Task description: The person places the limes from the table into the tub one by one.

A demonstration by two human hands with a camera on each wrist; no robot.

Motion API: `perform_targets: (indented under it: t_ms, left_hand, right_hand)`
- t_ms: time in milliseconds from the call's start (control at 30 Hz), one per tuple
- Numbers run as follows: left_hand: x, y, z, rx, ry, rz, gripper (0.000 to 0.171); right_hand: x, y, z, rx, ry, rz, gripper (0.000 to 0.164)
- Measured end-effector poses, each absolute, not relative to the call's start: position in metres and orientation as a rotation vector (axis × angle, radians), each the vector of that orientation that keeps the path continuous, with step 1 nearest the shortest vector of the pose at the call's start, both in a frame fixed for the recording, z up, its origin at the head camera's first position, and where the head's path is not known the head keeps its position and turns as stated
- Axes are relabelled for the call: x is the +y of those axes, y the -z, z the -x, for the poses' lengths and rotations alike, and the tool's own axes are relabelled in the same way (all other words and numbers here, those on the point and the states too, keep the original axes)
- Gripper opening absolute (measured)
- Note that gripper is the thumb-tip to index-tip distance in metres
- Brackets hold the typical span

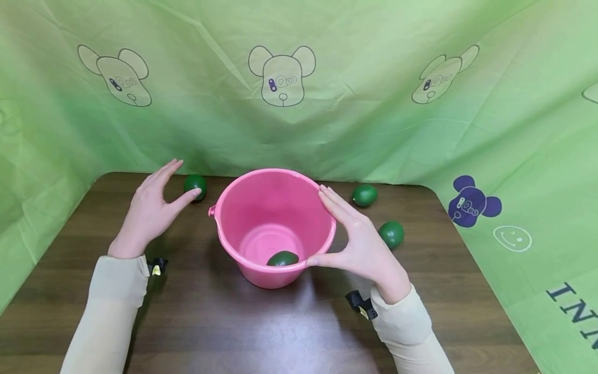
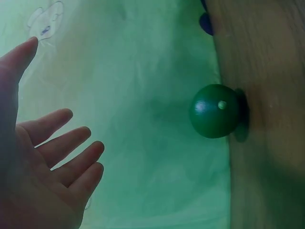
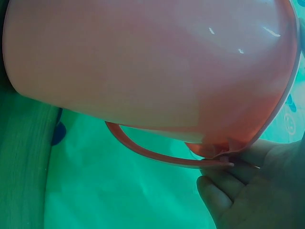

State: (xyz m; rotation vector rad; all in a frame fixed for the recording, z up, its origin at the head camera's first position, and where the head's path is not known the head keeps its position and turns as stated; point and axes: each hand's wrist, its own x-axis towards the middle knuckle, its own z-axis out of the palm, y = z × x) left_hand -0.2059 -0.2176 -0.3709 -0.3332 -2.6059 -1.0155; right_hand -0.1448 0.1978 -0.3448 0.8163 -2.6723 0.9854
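The left hand spreads empty beside a glossy green oval fruit; the right hand touches, straight-fingered, the round pink plastic bucket — upright on the brown wood-grain table. Green printed cloth shows "INN".

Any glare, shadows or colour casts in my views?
Head: bright, pale glare on the tabletop in front of the pink bucket; left wrist: dim, with a shadow beside the green fruit; right wrist: teal cast, small glints on the pink bucket.

There are four green fruits, one bucket, one table.
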Motion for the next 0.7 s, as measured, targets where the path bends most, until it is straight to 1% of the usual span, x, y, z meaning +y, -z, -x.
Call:
perform_targets:
  t_ms: [700]
  left_hand:
    - [-0.226, 0.382, 0.238, -2.777, 0.965, 0.269, 0.089]
  right_hand:
    - [0.199, 0.347, 0.145, -2.666, -0.997, -0.817, 0.119]
